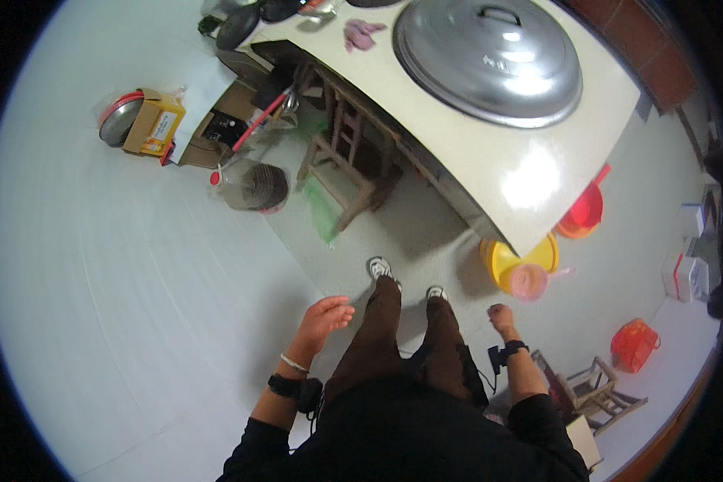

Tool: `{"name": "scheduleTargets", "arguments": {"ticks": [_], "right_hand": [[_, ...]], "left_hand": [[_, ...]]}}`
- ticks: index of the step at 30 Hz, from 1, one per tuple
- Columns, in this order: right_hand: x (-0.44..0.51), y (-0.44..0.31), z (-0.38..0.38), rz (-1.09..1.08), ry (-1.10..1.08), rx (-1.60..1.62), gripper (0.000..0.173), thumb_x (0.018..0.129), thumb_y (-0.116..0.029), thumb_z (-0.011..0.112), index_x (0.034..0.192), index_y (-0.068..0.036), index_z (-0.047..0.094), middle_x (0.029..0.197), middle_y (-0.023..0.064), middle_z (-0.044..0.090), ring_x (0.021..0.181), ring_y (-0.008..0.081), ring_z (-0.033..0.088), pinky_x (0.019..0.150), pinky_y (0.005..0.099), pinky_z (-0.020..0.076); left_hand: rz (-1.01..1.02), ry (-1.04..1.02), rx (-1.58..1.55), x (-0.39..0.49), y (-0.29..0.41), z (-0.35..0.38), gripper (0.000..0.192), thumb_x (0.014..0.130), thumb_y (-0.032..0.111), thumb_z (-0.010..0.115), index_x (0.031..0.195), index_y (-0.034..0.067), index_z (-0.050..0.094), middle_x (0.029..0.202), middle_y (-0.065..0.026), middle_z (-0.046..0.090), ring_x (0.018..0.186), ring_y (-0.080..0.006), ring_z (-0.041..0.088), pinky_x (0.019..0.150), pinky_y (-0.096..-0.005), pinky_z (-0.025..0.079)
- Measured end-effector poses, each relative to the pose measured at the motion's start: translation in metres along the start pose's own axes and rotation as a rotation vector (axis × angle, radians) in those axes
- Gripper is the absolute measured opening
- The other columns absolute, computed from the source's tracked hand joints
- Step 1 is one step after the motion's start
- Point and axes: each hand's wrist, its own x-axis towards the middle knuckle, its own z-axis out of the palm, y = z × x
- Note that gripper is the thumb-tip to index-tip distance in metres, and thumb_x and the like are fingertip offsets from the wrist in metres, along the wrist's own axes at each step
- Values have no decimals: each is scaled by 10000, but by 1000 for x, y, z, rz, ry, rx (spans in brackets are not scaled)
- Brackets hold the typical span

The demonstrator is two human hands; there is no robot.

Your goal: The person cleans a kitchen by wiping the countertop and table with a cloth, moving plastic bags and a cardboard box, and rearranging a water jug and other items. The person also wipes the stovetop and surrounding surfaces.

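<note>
My left hand [327, 317] hangs beside my leg, its fingers slightly bent and nothing in it. On the other side, my right hand [499, 316] is loosely curled near the yellow bucket [493, 265]; whether its fingers are fully closed is unclear. A pink translucent dipper [529, 282] rests over the bucket's edge. Ahead stands a pale counter [458, 129] with a large domed metal lid [500, 66] on it. A crumpled pink cloth [361, 35] lies on the counter left of the lid. Neither hand touches any of these.
Under the counter are a wooden chair [343, 162] and a green plastic bag [325, 208]. A large plastic jug [253, 185] stands left of them. Red basins [585, 208] sit beyond the counter's corner. At right are a red bag [635, 345] and another small wooden chair [590, 385].
</note>
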Motion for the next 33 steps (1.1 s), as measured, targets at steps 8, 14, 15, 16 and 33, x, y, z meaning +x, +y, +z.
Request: {"name": "scheduleTargets", "arguments": {"ticks": [8,14,15,16,33], "right_hand": [[69,-331,-50,-310,-60,-34,220,838,-201,590,952,-27,662,997,204,647,935,382,611,820,449,491],[115,-520,-76,-564,101,-121,316,822,-147,644,1121,-51,606,1131,174,598,1064,358,563,900,436,473],[123,-540,-79,-608,136,-141,350,817,-142,655,1151,-56,593,1152,169,589,1088,354,551,918,434,468],[133,-558,-82,-581,96,-172,409,818,-156,669,1201,-58,566,1194,156,566,1146,341,508,954,434,450],[318,-637,-85,-754,-14,-1423,376,930,-221,439,1235,-52,579,1304,105,517,1239,274,412,1046,395,305]], "left_hand": [[112,101,-273,0,29,-110,267,939,125,541,1178,8,565,1019,-105,651,903,-163,617,795,-283,515],[214,199,-336,1,58,-196,274,934,131,551,1178,6,566,1021,-106,653,892,-163,622,799,-287,515],[234,212,-340,2,64,-207,276,932,130,553,1179,7,566,1021,-105,654,891,-163,622,802,-287,515],[232,228,-360,2,69,-213,278,929,126,553,1181,8,566,1021,-105,654,894,-163,623,804,-288,516],[140,417,-575,58,132,-243,300,912,178,596,1182,50,584,1030,-107,663,916,-210,639,802,-334,522]]}}
